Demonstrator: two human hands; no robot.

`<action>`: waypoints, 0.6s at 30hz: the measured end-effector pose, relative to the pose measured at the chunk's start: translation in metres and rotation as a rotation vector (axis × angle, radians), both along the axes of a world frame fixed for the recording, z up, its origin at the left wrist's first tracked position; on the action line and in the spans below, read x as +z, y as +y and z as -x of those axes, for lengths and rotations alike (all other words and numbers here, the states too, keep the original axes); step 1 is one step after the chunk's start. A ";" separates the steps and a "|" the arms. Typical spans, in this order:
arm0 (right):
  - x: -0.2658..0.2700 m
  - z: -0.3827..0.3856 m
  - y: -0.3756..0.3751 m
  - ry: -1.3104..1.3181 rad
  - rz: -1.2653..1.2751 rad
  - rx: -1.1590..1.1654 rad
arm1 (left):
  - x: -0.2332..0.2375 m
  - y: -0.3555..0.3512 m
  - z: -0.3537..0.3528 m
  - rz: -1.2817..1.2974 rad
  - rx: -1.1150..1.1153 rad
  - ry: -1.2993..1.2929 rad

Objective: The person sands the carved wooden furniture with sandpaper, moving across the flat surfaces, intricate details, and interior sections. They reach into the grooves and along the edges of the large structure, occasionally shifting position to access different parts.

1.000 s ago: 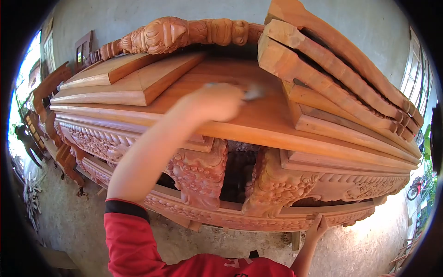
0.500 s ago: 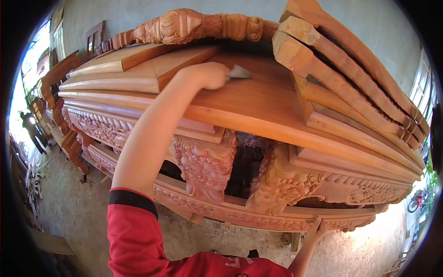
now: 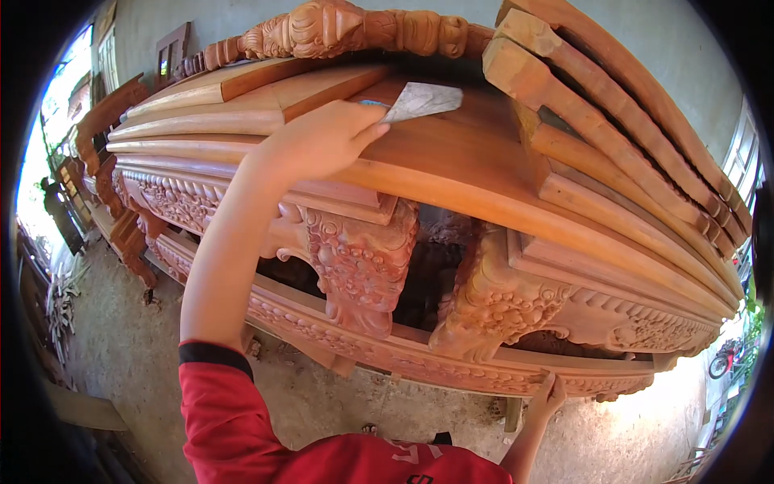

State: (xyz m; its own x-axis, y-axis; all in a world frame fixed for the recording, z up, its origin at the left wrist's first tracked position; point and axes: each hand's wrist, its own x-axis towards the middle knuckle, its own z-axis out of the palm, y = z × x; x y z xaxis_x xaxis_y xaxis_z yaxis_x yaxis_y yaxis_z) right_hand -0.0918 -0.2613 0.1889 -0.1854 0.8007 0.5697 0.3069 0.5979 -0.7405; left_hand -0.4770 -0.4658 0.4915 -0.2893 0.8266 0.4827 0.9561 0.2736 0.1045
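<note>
In my left hand (image 3: 347, 133) is a putty knife (image 3: 427, 102) with a flat grey blade and a bit of blue at the handle. Its blade is raised over the smooth brown wooden panel (image 3: 451, 153) on top of a large carved piece of furniture. My left forearm reaches across the stepped mouldings at the front. Low on the right, my right hand (image 3: 550, 397) grips the lower carved rail (image 3: 476, 379), fingertips on its front face; the other fingers are partly hidden.
A carved post (image 3: 363, 32) lies along the back of the top. Several rough curved wooden pieces (image 3: 580, 105) are stacked on the right. Carved legs (image 3: 355, 266) frame dark openings below. More wooden furniture (image 3: 109, 185) stands at left on the concrete floor (image 3: 145, 355).
My left hand has drawn back left and turned, bringing the putty knife blade up into clear view. My right hand stays on the rail. The view has shifted slightly.
</note>
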 end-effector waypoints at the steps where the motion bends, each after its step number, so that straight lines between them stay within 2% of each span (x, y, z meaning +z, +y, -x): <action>1: 0.002 -0.002 -0.002 0.074 0.112 0.058 | 0.000 -0.015 -0.026 -0.007 -0.001 -0.101; 2: 0.004 -0.003 -0.002 0.147 0.224 0.116 | -0.010 -0.026 -0.045 -0.039 -0.060 -0.125; 3: 0.005 -0.004 -0.001 0.145 0.229 0.120 | -0.022 -0.037 -0.061 -0.072 -0.120 -0.149; 5: 0.009 -0.004 -0.001 0.126 0.097 0.141 | -0.063 -0.046 -0.081 -0.168 -0.347 0.099; 6: 0.009 -0.004 -0.002 0.127 0.106 0.132 | -0.080 -0.046 -0.093 -0.084 -0.407 0.022; 8: 0.011 0.000 -0.006 -0.028 0.055 0.335 | -0.117 -0.040 -0.117 0.044 -0.579 -0.130; 9: 0.020 0.010 -0.013 0.039 0.006 0.473 | -0.147 -0.028 -0.124 0.119 -0.691 -0.270; 10: 0.031 0.021 -0.022 0.102 -0.048 0.611 | -0.162 -0.014 -0.138 0.020 -0.768 -0.226; 11: 0.041 0.027 -0.030 0.054 0.010 0.717 | -0.178 -0.004 -0.152 0.187 -0.766 -0.464; 12: 0.046 0.030 -0.036 0.007 0.066 0.822 | -0.195 0.006 -0.162 0.188 -0.779 -0.464; 13: 0.041 0.030 -0.038 0.007 0.064 0.809 | -0.211 0.015 -0.172 0.247 -0.780 -0.579; 14: 0.030 0.031 -0.037 -0.061 0.237 1.019 | -0.222 0.020 -0.180 0.309 -0.777 -0.696; 15: 0.024 0.028 -0.036 -0.127 0.414 1.227 | -0.227 0.021 -0.187 0.315 -0.788 -0.695; 16: 0.023 0.023 -0.034 -0.121 0.412 1.218 | -0.230 0.022 -0.192 0.310 -0.694 -0.743; 17: 0.022 0.019 -0.032 -0.109 0.284 1.157 | -0.232 0.022 -0.195 0.305 -0.598 -0.789; 18: 0.022 0.016 -0.030 -0.098 0.158 1.092 | -0.231 0.022 -0.197 0.311 -0.605 -0.786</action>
